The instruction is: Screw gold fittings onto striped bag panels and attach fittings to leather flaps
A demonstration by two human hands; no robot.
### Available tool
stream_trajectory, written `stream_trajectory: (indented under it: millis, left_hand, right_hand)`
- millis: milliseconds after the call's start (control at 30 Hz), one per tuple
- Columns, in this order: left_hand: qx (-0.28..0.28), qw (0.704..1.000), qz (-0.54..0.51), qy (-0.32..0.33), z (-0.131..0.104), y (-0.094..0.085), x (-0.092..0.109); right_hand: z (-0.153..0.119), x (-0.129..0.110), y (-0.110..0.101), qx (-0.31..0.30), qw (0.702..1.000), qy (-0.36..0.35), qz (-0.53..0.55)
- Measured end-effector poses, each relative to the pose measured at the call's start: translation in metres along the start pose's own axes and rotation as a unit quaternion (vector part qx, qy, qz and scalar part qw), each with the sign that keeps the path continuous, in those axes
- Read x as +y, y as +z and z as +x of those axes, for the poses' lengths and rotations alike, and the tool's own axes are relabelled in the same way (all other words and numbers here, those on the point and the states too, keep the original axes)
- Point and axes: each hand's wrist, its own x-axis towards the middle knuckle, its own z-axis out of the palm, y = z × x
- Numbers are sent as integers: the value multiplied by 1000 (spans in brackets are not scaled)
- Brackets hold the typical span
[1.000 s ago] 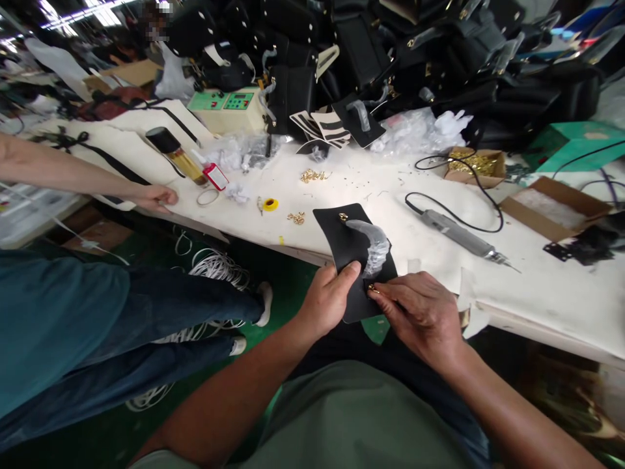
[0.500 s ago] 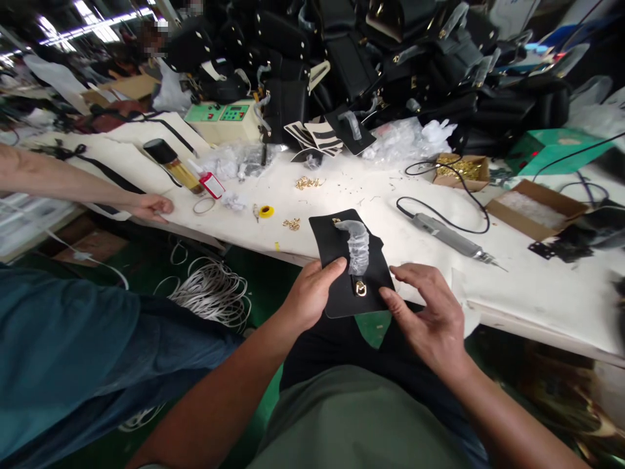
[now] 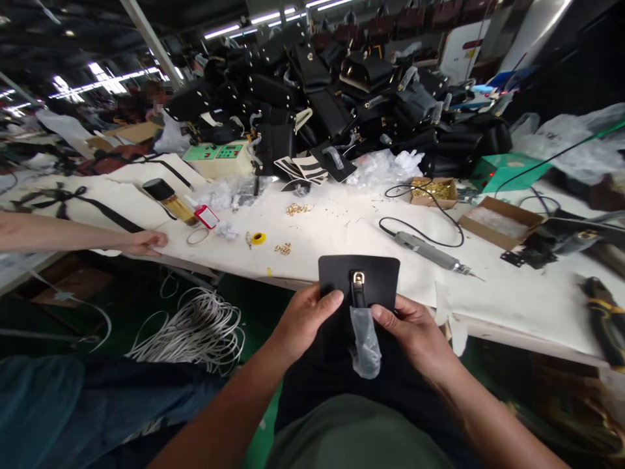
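Observation:
A flat black leather bag panel (image 3: 333, 270) is held up in front of me at the table's near edge. My left hand (image 3: 305, 319) grips its left side, thumb on the front and fingers behind. On the right side my right hand (image 3: 407, 326) holds it the same way, its thumb beside the handle. Fixed to the panel is a handle (image 3: 366, 345) wrapped in clear plastic, hanging toward me. A gold buckle (image 3: 358, 279) joins the handle to the panel near the upper edge. The fingers behind the panel are hidden.
On the white table (image 3: 336, 228) lie gold fittings (image 3: 283, 249), a yellow tape roll (image 3: 258, 238), a grey electric screwdriver (image 3: 430, 253) and a cardboard box (image 3: 498, 221). Pliers (image 3: 605, 319) are at far right. Black bags (image 3: 322, 104) pile behind. Another person's hand (image 3: 146, 242) rests at left.
The panel has been turned round, so the buckle that was at the bottom is now on top. My right hand has closed on its right side. The view has tilted up.

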Motion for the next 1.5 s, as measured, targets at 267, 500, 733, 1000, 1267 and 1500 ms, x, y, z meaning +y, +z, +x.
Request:
stream_trajectory:
  millis: [267,500,733,1000,1267,1500]
  left_hand:
    - [120,953,242,135,-1,17,6]
    - [113,899,361,219,-5,27,9]
    - [124,902,360,205,-11,28,5]
    - [174,937,263,151,-6,30,-2]
    - [193,970,97,113,4,30,-14]
    - [173,946,256,98,-7,34,3]
  right_hand:
    - [-2,2,-1,210,924,-217,-233]
    - [-1,-20,11,151,809,-424,-377]
    - [9,-15,19,150,818,-433,-348]
    - [7,-12,15,141,827,-428,-336]
    - [7,-11,16,135,822,-425,-354]
    - [10,-11,16,173,828,-412,-339]
